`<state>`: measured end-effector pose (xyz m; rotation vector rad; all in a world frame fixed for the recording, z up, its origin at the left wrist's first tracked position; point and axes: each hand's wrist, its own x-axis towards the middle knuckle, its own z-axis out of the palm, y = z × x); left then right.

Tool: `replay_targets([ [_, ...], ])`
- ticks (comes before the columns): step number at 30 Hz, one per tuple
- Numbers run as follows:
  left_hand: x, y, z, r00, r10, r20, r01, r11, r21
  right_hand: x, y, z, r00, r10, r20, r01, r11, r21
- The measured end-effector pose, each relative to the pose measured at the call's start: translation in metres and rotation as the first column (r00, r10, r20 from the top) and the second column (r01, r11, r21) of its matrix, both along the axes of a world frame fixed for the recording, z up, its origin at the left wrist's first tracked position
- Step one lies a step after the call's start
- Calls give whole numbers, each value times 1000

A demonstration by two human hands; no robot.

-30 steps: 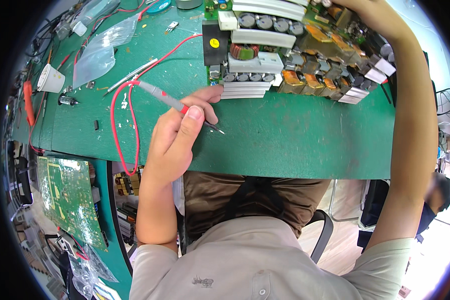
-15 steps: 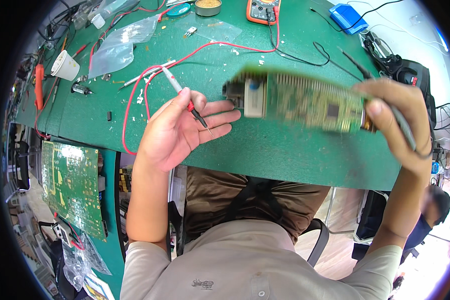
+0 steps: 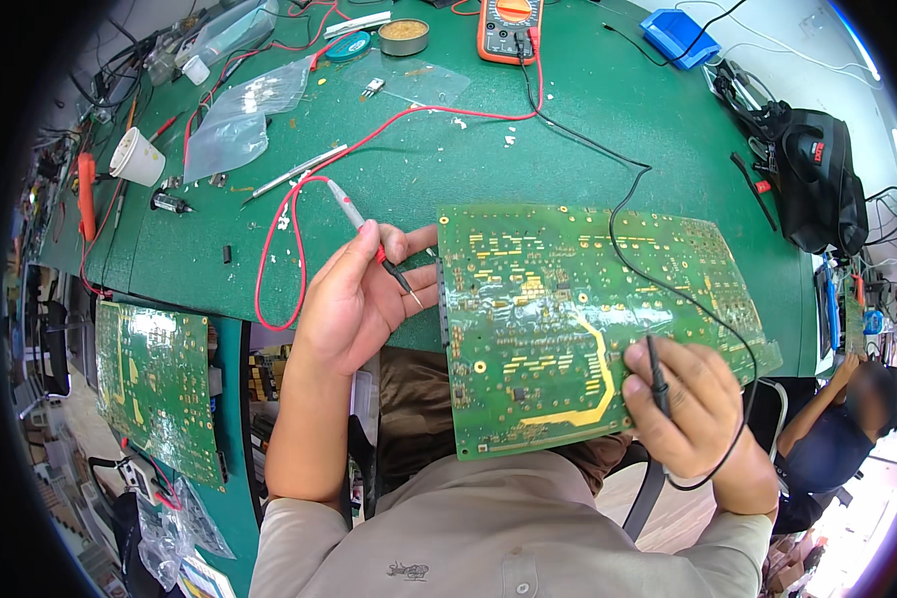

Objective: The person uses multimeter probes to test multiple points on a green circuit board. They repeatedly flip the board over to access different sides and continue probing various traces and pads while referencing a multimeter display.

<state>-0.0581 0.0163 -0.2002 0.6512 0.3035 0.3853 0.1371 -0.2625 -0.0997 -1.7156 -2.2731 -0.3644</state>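
Note:
A large green circuit board with gold traces is held tilted over the table's near edge and my lap, flat solder side up. My left hand pinches a red multimeter probe between thumb and forefinger, its metal tip pointing down right. The other left fingers are spread and reach the board's left edge; their ends are partly hidden. My right hand is at the board's near right part, closed around a black multimeter probe. Whether those fingers also grip the board cannot be told. The black lead crosses the board.
An orange multimeter stands at the back. Nearby are a round tin, a plastic bag, a paper cup and a blue tray. Another board lies at left, a black bag at right. Another person sits far right.
The board has turned from edge-on to flat side up and come nearer to me. My right hand has moved left and toward me; my left hand has shifted slightly right and nearer.

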Motion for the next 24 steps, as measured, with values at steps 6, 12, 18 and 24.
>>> replay_targets([
  [6,1,-5,6,997,48,-59,-40,992,120,-8,-17,-31,1000,-18,-21,20,998,66],
  [12,4,2,7,997,3,-75,6,992,129,-13,-25,-55,998,-31,-63,37,994,103],
  [18,2,7,1,996,-15,-83,22,995,94,-14,-28,-68,996,-45,-76,53,992,114],
  [24,2,17,7,988,-154,-32,154,988,0,-12,-26,-71,994,-18,-110,30,993,112],
])
